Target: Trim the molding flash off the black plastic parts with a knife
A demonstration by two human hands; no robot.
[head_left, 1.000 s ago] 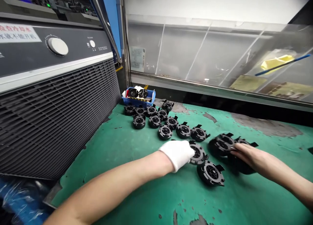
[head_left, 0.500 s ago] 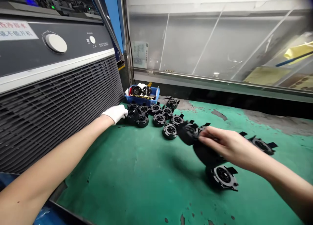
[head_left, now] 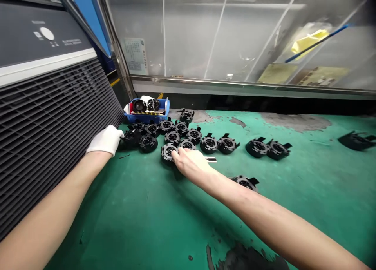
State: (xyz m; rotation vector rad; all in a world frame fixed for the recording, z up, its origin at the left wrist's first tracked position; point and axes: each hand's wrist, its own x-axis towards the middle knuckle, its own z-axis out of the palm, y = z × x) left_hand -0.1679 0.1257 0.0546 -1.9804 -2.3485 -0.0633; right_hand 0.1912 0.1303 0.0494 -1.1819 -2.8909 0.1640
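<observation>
Moving leftward, our right hand (head_left: 190, 162) is pinching a round part (head_left: 168, 153) beside the cluster (head_left: 172, 137), enlarging it; our gloved left hand (head_left: 105, 141) is touching a dark part (head_left: 131, 139), closure indiscernible.

Round parts (head_left: 172, 137): dark plastic by the look, matt side walls, faces with a greyish sheen
Desk (head_left: 132, 207): smooth green covering, softly shiny, worn into rough, flaking grey patches
Glove (head_left: 103, 141): white cloth, matt
Tub (head_left: 146, 118): blue plastic, smooth
Clear sheet (head_left: 190, 38): cloudy plastic, glossy, with bright glints
Rail (head_left: 188, 80): bare metal, shiny
Grille (head_left: 58, 117): dark matt slats, metal or plastic unclear
Panel (head_left: 17, 31): dark grey, smooth, matt
Knob (head_left: 47, 33): white, smooth, plastic-looking
Notice (head_left: 135, 56): printed paper
</observation>
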